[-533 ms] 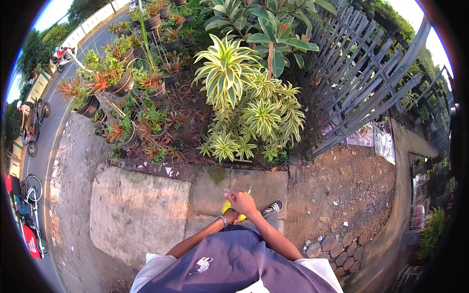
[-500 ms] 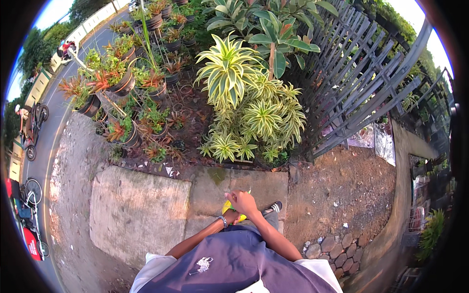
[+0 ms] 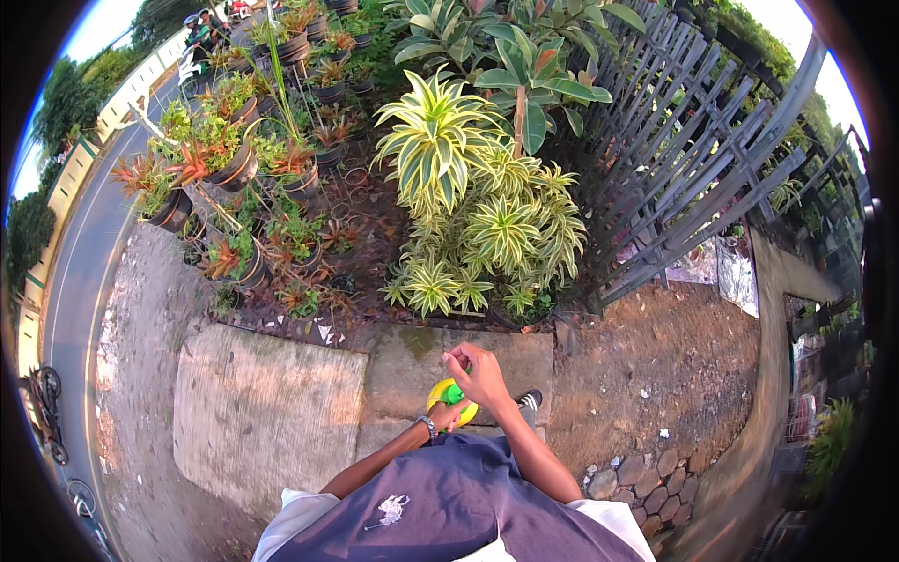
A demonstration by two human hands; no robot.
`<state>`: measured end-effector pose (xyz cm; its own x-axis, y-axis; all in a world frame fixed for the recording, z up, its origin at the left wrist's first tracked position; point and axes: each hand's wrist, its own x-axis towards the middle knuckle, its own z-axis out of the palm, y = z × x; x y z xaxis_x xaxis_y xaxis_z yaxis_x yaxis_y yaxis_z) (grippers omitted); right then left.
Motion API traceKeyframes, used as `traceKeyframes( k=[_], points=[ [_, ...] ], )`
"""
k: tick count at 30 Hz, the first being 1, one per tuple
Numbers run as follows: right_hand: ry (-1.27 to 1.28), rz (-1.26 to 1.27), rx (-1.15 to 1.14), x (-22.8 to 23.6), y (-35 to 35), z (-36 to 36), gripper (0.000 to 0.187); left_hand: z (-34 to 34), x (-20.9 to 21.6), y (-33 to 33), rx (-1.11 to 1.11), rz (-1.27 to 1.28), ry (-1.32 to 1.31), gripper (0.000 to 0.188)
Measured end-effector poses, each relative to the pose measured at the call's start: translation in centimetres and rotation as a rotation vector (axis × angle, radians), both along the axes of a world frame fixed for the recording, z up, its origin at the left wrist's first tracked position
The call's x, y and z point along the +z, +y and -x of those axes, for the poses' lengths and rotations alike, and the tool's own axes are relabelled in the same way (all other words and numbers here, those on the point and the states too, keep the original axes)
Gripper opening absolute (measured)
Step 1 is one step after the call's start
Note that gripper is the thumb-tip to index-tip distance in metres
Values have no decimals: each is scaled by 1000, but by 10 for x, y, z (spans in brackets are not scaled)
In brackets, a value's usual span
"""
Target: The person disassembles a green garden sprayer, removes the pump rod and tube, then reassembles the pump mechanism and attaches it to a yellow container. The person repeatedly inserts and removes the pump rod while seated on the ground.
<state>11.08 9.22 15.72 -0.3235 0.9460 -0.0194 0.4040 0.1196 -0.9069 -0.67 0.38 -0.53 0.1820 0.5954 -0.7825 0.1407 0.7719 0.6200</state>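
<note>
In front of my body I hold a yellow, rounded bottle (image 3: 472, 410) with a green top (image 3: 452, 394), which looks like a small hand sprayer. My left hand (image 3: 444, 413), with a bracelet at the wrist, is closed round its near left side. Just above the green top is my right hand (image 3: 479, 377), its fingers curled and the thumb side toward the left. Whatever sits inside those right fingers is hidden. Both forearms come up from below, and the bottle's lower part is partly covered by my hands.
Beyond a concrete slab (image 3: 272, 412) grow yellow-green striped plants (image 3: 506, 225). Potted plants (image 3: 234, 164) crowd the left. A grey slatted fence (image 3: 665, 159) leans at the right, beside bare soil (image 3: 655, 375). A road (image 3: 70, 309) with vehicles runs along the far left.
My right hand has risen slightly and moved a little right, uncovering the green top. My left hand stays on the bottle. Riders and bicycles on the road have shifted.
</note>
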Motion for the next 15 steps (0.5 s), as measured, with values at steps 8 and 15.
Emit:
traceKeyframes(
  k=[8, 15],
  points=[
    [-436, -246, 43, -69, -40, -8, 37, 0, -14, 4, -49, -100, -76, 37],
    [-238, 6, 122, -41, -31, -31, 26, -1, 18, 0, -14, -45, -58, 37]
  ],
)
